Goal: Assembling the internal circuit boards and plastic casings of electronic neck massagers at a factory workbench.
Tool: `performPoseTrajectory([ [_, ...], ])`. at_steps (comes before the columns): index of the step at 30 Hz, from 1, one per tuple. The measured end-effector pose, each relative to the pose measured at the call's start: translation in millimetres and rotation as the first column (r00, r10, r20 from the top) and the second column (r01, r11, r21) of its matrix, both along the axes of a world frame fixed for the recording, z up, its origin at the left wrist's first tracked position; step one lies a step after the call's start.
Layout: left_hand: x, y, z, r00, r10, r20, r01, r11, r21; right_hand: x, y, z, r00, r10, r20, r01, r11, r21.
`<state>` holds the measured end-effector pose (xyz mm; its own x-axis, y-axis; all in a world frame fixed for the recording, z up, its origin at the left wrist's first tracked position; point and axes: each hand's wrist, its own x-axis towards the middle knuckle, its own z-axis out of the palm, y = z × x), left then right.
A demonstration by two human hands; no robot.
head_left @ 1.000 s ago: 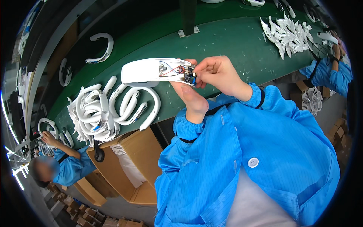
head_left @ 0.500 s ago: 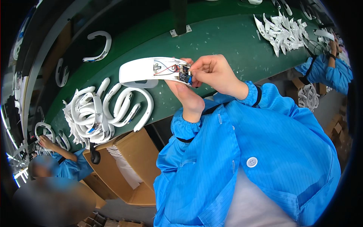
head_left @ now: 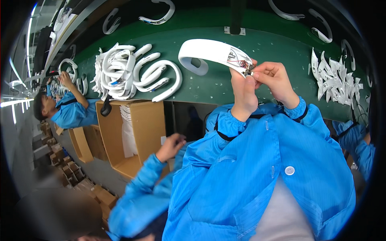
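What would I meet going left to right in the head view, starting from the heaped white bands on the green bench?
Heap of curved white plastic bands, held curved white plastic band with exposed wiring, bare right hand, pile of pointed white plastic pieces.

Room rightward of right hand [head_left: 278,80]; white curved-part pile [head_left: 128,74] blocks left.

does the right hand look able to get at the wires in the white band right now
Probably yes: the band is open over the wires, the left hand holds it, and the right hand pinches at that same end, close beside them.
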<state>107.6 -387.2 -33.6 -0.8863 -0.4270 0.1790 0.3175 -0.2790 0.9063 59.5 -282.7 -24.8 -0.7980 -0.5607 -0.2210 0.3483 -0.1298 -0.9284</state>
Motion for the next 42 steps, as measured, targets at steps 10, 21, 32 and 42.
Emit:
performPoseTrajectory([
  [10,12,87,20,0.992,0.0,0.123,-0.016,0.991,0.136,5,85,2,0.996,0.07,0.064,-0.06,0.987,-0.148],
  [21,4,163,6,0.99,-0.059,0.131,0.049,0.995,0.083,10,163,2,0.996,-0.044,0.073,0.052,0.992,-0.113],
  [32,-29,181,1,0.981,-0.131,0.146,0.123,0.99,0.061,-12,184,1,0.984,-0.175,0.0,0.174,0.976,-0.134],
  [42,-51,190,-12,0.996,-0.038,0.086,0.047,0.993,-0.111,-21,178,-5,0.897,-0.341,-0.28,0.367,0.929,0.044],
])
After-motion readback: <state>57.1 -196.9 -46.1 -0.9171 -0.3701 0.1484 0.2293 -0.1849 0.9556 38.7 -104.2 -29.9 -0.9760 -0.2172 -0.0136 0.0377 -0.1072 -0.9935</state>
